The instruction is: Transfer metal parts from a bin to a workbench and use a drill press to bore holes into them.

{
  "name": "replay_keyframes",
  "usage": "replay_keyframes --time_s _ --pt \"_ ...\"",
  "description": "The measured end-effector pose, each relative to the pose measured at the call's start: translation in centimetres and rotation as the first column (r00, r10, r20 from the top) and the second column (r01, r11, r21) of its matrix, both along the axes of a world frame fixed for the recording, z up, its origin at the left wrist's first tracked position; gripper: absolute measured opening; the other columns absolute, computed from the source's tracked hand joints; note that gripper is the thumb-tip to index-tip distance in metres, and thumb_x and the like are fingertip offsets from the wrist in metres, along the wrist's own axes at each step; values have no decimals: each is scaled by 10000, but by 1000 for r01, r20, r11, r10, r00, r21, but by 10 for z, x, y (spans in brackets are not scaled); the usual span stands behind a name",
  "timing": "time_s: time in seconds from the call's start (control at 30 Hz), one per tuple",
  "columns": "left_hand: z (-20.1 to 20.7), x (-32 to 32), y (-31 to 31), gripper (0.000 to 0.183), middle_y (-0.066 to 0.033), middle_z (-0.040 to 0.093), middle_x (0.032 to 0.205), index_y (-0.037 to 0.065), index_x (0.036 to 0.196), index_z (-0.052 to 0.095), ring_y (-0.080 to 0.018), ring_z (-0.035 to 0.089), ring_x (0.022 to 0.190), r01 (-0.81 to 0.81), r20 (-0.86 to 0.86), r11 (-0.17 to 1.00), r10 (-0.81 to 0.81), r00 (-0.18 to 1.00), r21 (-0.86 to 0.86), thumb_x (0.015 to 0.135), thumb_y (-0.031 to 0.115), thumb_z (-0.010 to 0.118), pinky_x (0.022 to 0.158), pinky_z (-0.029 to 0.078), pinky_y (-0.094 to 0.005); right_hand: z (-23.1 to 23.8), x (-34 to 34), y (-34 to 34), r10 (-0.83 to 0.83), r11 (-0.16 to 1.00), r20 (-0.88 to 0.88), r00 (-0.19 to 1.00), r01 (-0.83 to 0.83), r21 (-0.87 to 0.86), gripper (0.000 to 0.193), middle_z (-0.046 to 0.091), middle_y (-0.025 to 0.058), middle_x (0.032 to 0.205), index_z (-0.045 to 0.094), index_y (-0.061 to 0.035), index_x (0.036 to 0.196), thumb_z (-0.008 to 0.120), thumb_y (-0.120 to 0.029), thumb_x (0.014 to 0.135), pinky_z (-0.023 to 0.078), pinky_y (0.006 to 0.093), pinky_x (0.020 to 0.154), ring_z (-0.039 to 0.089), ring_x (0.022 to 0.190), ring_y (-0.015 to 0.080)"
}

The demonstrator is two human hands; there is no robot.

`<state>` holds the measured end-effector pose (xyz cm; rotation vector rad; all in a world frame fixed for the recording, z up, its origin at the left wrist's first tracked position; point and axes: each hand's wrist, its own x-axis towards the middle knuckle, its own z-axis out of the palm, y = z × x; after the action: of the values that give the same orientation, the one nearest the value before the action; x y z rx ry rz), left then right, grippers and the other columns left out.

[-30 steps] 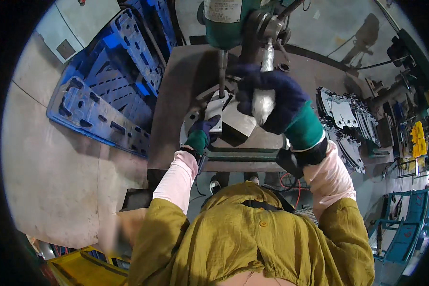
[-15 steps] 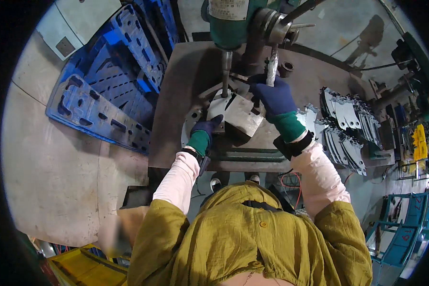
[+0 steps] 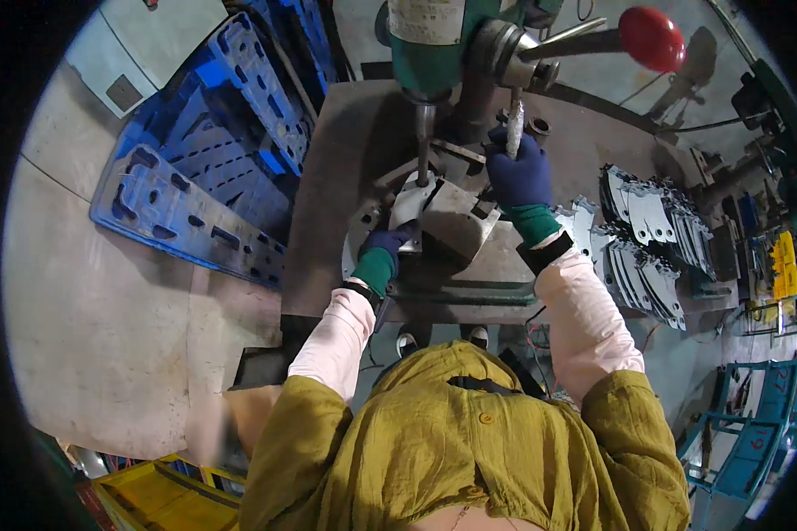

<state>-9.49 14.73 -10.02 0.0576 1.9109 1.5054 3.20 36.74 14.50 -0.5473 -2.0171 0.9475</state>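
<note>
My gloved right hand point(image 3: 520, 181) is wrapped round the wrapped, silvery feed lever point(image 3: 515, 128) of a green drill press point(image 3: 423, 66). Straight down from its head runs the spindle point(image 3: 424, 133), whose lower end meets a small, flat, light metal plate point(image 3: 407, 203). The fingers of my gloved left hand point(image 3: 386, 246) are closed on the near end of that plate. Against the plate's right side stands an angled steel fixture block point(image 3: 460, 223). The drill's tip cannot be made out.
Several toothed, curved metal plates point(image 3: 638, 208) lie piled on the right of the worktable point(image 3: 328, 133). Blue plastic pallets point(image 3: 186, 203) stand left of it. A red-knobbed lever point(image 3: 651, 40) sticks out at the upper right. Blue racks point(image 3: 748, 434) stand at far right.
The lever hub has turned, and a red-knobbed lever has swung into view at the top. My right hand has shifted slightly right with its lever; my left hand stays at the plate.
</note>
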Motion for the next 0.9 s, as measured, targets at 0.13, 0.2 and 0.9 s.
replay_keyframes --time_s 0.13,0.2,0.9 --pt "43 18 23 521 -101 696 976 28 1094 693 -205 649 748 -46 71 999 47 996 -15 752 397 826 680 533 -344 -13 5 21 -65 993 -36 997 68 97 223 685 187 846 686 -56 961 689 -208 797 535 412 690 687 787 358" --pt "91 40 28 539 -100 697 983 28 1088 694 -206 651 751 -96 174 988 74 982 119 739 415 831 678 533 -342 -12 10 23 -100 992 -26 995 101 76 229 680 185 837 683 -58 973 697 -202 795 533 413 682 684 788 362" --pt "113 50 14 572 -73 677 876 89 1188 638 -195 644 689 -184 222 975 154 963 124 739 379 843 545 536 -336 -24 -30 102 -326 586 -83 942 270 764 338 620 123 893 607 -138 1067 690 -288 775 497 443 619 616 772 350"
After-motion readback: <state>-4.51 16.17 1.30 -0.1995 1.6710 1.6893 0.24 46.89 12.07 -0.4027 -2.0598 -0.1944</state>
